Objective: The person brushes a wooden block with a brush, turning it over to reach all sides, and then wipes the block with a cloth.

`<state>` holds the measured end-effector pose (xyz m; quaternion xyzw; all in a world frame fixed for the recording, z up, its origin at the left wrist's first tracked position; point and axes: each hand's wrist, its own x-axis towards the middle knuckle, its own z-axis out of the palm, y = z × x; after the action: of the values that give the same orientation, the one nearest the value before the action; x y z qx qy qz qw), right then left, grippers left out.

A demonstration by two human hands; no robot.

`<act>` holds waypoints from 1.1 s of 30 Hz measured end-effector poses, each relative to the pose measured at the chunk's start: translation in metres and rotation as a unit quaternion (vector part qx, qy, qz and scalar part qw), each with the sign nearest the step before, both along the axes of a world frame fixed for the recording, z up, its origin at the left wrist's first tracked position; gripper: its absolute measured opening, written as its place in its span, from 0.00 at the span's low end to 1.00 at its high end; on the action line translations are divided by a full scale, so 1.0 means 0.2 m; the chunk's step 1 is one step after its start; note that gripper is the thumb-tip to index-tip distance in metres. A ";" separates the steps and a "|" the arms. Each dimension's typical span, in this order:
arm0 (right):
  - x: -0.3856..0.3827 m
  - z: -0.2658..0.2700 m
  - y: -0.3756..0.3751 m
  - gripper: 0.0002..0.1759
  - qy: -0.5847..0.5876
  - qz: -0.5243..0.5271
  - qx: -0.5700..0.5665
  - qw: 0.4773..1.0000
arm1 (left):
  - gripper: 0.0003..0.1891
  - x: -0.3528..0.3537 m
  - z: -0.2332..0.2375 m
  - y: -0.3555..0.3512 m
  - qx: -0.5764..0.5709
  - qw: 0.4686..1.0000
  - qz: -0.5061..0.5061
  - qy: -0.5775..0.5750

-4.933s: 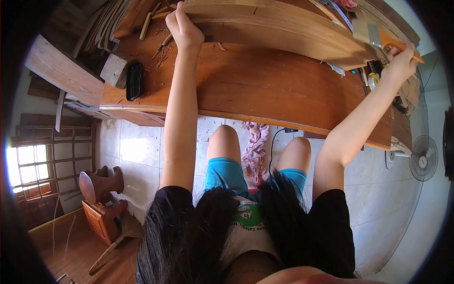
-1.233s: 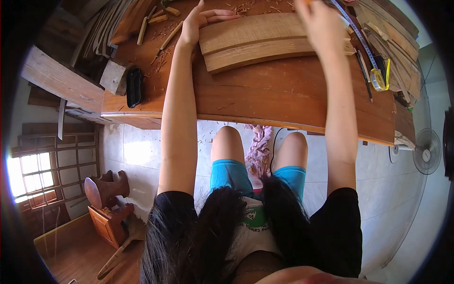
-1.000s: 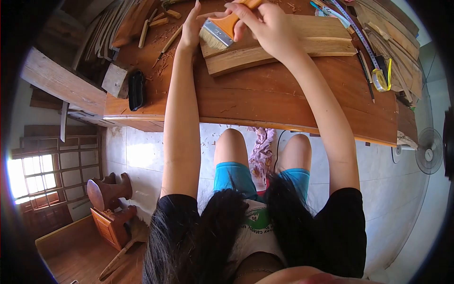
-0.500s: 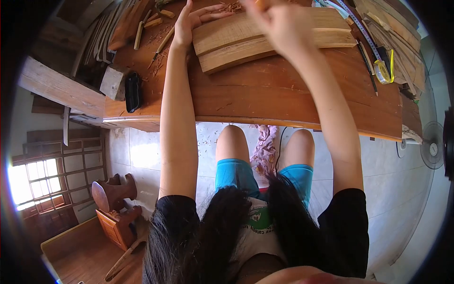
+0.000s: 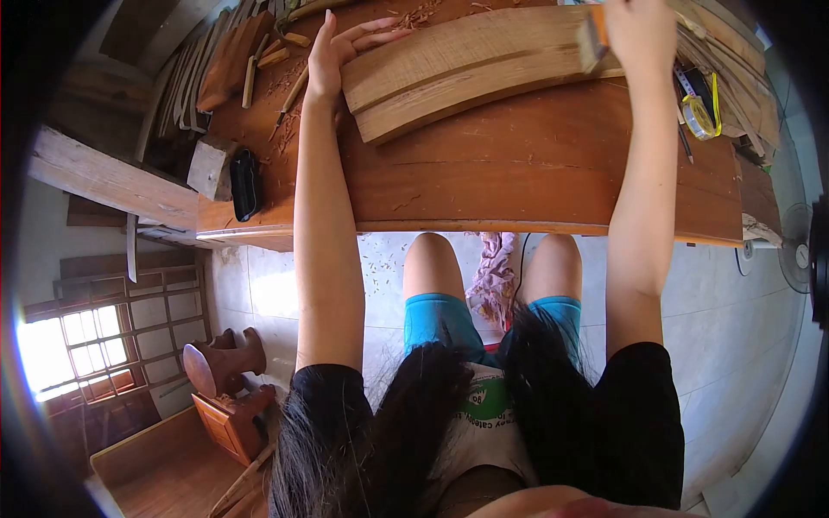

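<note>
A curved wooden board (image 5: 466, 60) with a stepped front edge lies across the far part of the wooden table. Against its left end rests my left hand (image 5: 332, 60), open, thumb up and fingers stretched along the far side. My right hand (image 5: 641, 34) is closed around a flat brush (image 5: 592, 45) with an orange handle part and pale bristles. The bristles meet the board near its right end. Part of the brush handle is hidden by my fingers.
Wood shavings (image 5: 419, 15) lie beyond the board. Carving tools (image 5: 292, 99), a wood block (image 5: 211, 168) and a black case (image 5: 246, 186) are at the left. A yellow tape measure (image 5: 699, 116) and stacked wood strips (image 5: 730, 78) stand at the right. The table's front edge (image 5: 484, 229) is above my knees.
My right hand has moved right along the board with the brush, which now shows clearly. My left hand stays at the board's left end. The view has shifted slightly.
</note>
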<state>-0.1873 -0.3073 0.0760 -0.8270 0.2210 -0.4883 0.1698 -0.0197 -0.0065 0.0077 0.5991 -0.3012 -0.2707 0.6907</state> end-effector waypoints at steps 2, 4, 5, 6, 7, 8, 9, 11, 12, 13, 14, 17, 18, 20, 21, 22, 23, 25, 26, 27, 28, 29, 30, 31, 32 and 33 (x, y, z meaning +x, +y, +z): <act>-0.02 0.02 -0.02 0.29 -0.046 -0.043 -0.031 0.998 | 0.47 -0.01 0.00 0.00 -0.001 1.000 0.007 0.012; 0.00 0.01 0.00 0.31 -0.021 -0.032 -0.054 0.998 | 0.46 -0.01 0.01 0.00 -0.001 1.000 0.011 0.019; 0.02 0.00 0.07 0.32 0.001 -0.001 -0.061 0.998 | 0.45 0.00 0.00 0.00 0.000 1.000 0.010 0.020; 0.04 0.02 0.14 0.32 0.137 0.058 -0.025 0.988 | 0.44 0.01 0.00 0.00 0.003 1.000 0.009 0.021; 0.05 0.04 0.22 0.31 0.270 0.116 0.012 0.956 | 0.42 0.00 0.00 0.00 0.006 1.000 0.011 0.019; 0.02 0.06 0.32 0.29 0.261 0.225 0.064 0.937 | 0.41 0.00 0.00 -0.01 0.009 1.000 0.013 0.017; -0.01 0.08 0.39 0.27 0.248 0.330 0.115 0.904 | 0.40 0.00 0.01 -0.01 0.012 1.000 0.015 0.015; 0.06 -0.02 0.39 0.24 0.050 0.465 0.130 0.874 | 0.37 0.01 -0.01 -0.01 0.015 1.000 0.012 0.016; 0.08 -0.07 0.38 0.23 -0.050 0.522 0.134 0.841 | 0.35 0.02 -0.01 -0.01 0.016 1.000 0.011 0.017; 0.05 -0.03 0.34 0.23 0.084 0.472 0.244 0.843 | 0.34 0.01 -0.01 0.00 0.023 0.999 0.015 0.018; 0.05 -0.03 0.29 0.22 0.082 0.436 0.211 0.871 | 0.32 0.00 0.00 0.00 0.029 0.999 0.020 0.018; 0.06 -0.04 0.05 0.21 0.011 0.282 0.125 0.951 | 0.30 -0.01 0.00 0.00 0.024 0.999 0.024 0.038; 0.04 -0.03 -0.02 0.22 -0.029 0.230 0.115 0.966 | 0.30 0.00 0.00 0.00 0.018 0.998 0.024 0.046; 0.01 -0.04 -0.17 0.23 -0.092 0.103 0.033 0.990 | 0.30 0.01 0.00 0.00 0.025 0.999 0.024 0.026; 0.01 -0.05 -0.23 0.23 -0.111 0.027 -0.036 0.993 | 0.30 0.01 -0.01 0.00 0.029 0.999 0.023 0.017; -0.01 -0.03 -0.22 0.24 -0.092 0.008 0.033 0.995 | 0.30 0.02 -0.01 0.00 0.030 0.999 0.022 0.018; 0.00 -0.04 -0.21 0.24 -0.089 0.008 -0.003 0.996 | 0.30 0.02 -0.02 0.00 0.030 0.999 0.021 0.020; 0.05 -0.08 -0.17 0.24 -0.082 0.010 -0.071 0.994 | 0.30 0.03 -0.02 0.00 0.032 0.999 0.026 0.026; 0.04 -0.05 -0.08 0.26 0.013 0.005 -0.043 0.999 | 0.30 0.02 -0.02 0.00 0.034 0.999 0.031 0.030; 0.03 -0.01 0.01 0.25 0.071 0.043 -0.014 0.996 | 0.30 0.02 -0.01 0.00 0.036 0.998 0.035 0.034; 0.03 -0.02 0.07 0.24 0.059 0.161 0.043 0.984 | 0.30 0.03 -0.02 0.00 0.032 0.998 0.030 0.034; 0.03 -0.04 0.10 0.23 0.045 0.275 0.099 0.955 | 0.30 0.04 -0.02 0.00 0.029 0.999 0.025 0.030; 0.04 -0.05 0.11 0.22 0.004 0.300 0.104 0.948 | 0.30 0.05 -0.03 0.00 0.026 0.999 0.019 0.028; 0.06 -0.07 0.11 0.22 -0.036 0.324 0.108 0.939 | 0.30 0.06 -0.04 0.01 0.024 0.999 0.014 0.027; 0.09 -0.08 0.10 0.21 -0.077 0.349 0.112 0.927 | 0.31 0.05 -0.03 0.00 0.028 0.999 0.019 0.031; 0.13 -0.14 0.02 0.22 -0.110 0.306 0.062 0.944 | 0.31 0.04 -0.03 0.00 0.031 0.999 0.024 0.034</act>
<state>-0.1613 -0.3029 0.0489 -0.7839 -0.0335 -0.4861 0.3849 -0.0112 -0.0067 0.0026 0.6176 -0.2545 -0.2831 0.6883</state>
